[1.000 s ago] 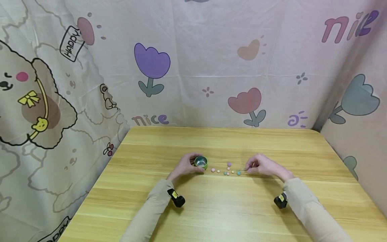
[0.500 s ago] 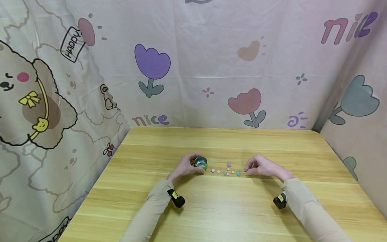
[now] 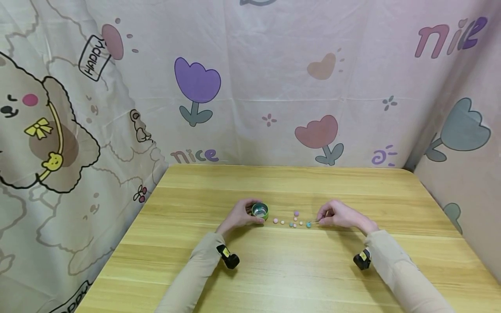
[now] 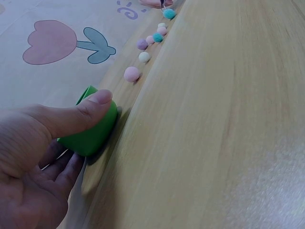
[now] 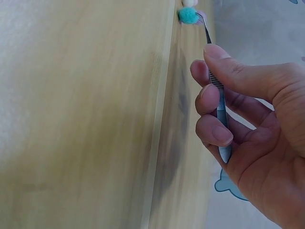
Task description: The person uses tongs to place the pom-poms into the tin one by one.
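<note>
Left hand (image 3: 242, 213) curled round green cup (image 4: 94, 135), set on wooden surface (image 3: 274, 265). Right hand (image 3: 339, 213) pinching metal tweezers (image 5: 221, 113), tips at rightmost turquoise pom-pom (image 5: 188, 15). Seven other pom-poms (image 4: 132, 74) between it and cup.

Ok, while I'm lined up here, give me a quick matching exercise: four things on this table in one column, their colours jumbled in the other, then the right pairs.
Things
1. cup
2. tweezers
3. ball nearest the cup
4. ball at the tips of the tweezers

Colours
A. teal
B. green
C. pale pink
D. silver-grey

Right pairs: 1-B, 2-D, 3-C, 4-A
</note>
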The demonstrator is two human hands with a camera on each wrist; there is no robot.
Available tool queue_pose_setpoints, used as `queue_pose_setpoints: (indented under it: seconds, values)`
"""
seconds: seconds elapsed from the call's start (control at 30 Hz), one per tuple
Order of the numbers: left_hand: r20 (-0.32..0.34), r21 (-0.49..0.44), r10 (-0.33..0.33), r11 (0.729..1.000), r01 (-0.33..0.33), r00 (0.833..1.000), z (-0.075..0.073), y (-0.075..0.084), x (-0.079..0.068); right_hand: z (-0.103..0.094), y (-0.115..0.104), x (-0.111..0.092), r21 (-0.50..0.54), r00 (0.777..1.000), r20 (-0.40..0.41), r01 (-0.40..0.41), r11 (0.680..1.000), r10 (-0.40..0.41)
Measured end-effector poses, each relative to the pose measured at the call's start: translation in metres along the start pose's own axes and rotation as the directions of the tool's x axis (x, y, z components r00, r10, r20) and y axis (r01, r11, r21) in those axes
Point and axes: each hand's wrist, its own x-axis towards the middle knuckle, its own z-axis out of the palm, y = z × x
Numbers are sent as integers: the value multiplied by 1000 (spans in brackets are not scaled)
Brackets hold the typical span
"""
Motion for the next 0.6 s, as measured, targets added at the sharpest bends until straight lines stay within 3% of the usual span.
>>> queue_pose_setpoints:
  seconds: [0.6]
  values:
    - [-2, 1, -3, 1000, 3, 1000, 1, -1, 0, -3, -7, 3, -19, 1000, -24, 0, 1000, -1]
